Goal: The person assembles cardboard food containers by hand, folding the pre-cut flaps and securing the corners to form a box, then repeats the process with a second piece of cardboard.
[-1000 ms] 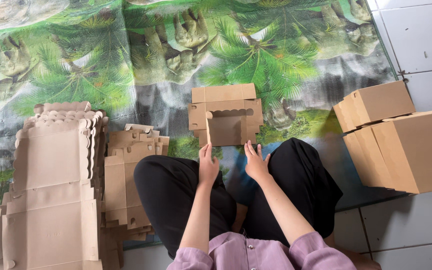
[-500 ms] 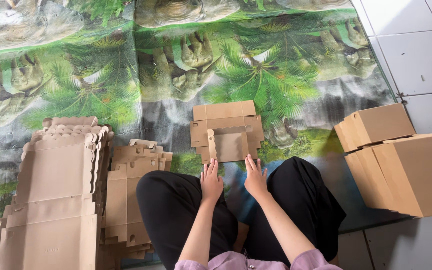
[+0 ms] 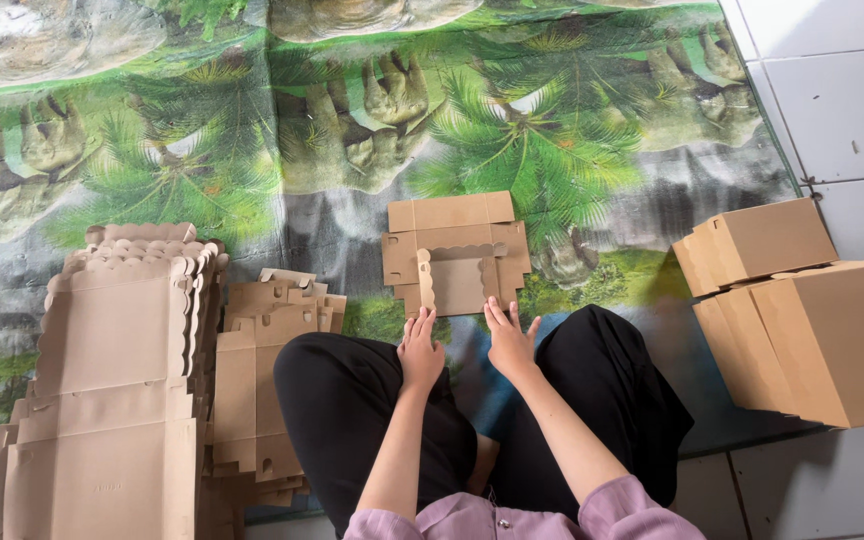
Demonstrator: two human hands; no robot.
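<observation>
Left hand [image 3: 419,350] open, fingers at flat brown cardboard blank's [image 3: 457,255] near edge | right hand [image 3: 508,340] open, likewise | scalloped flat stack [image 3: 117,380] at 9 o'clock | boxy folded cartons [image 3: 802,300] at 3 o'clock

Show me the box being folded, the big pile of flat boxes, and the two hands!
half-folded box [image 3: 457,250], head view, on its flat middle panel
stack of flat boxes [image 3: 112,400], head view, on the top sheet
left hand [image 3: 419,352], head view, on its back
right hand [image 3: 508,343], head view, on its back
</observation>
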